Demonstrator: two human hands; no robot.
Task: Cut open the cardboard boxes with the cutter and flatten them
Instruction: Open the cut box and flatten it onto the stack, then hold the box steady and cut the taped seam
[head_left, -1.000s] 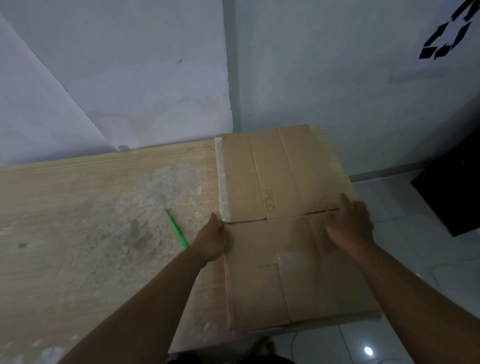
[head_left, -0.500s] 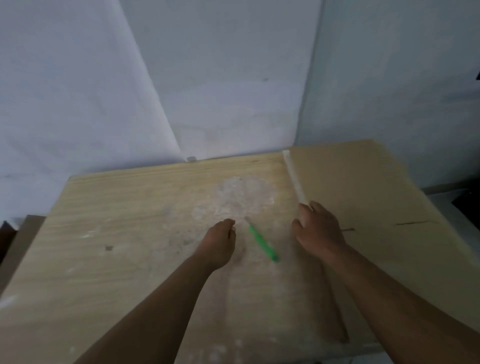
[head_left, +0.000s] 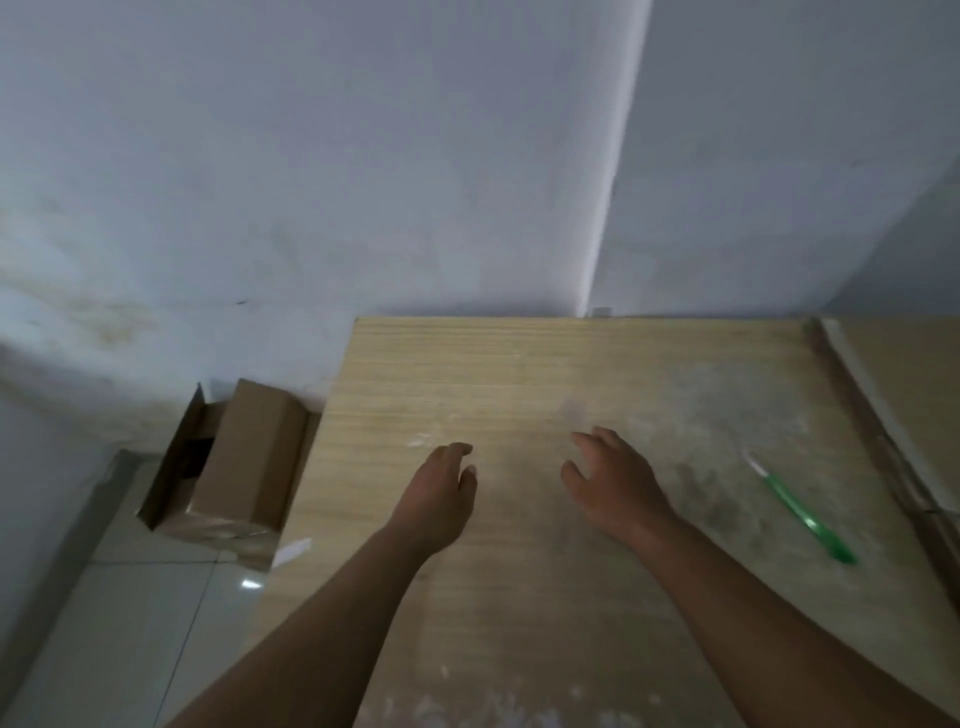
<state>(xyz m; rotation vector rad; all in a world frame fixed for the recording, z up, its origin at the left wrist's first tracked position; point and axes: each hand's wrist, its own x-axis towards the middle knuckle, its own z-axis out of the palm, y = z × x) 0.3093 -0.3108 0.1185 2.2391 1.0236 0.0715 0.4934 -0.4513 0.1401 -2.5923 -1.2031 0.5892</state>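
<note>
Both hands are empty with loose fingers over the table (head_left: 519, 364): left hand (head_left: 436, 499), right hand (head_left: 615, 480). The green cutter (head_left: 800, 512) lies near the right edge, beside flattened cardboard (head_left: 914, 395). An uncut cardboard box (head_left: 244, 457) stands on the floor off the left edge.

Both hands, left (head_left: 439, 499) and right (head_left: 618, 486), hover empty over the table (head_left: 519, 364); green cutter (head_left: 800, 512) lies right, cardboard box (head_left: 249, 457) on the floor left.
</note>
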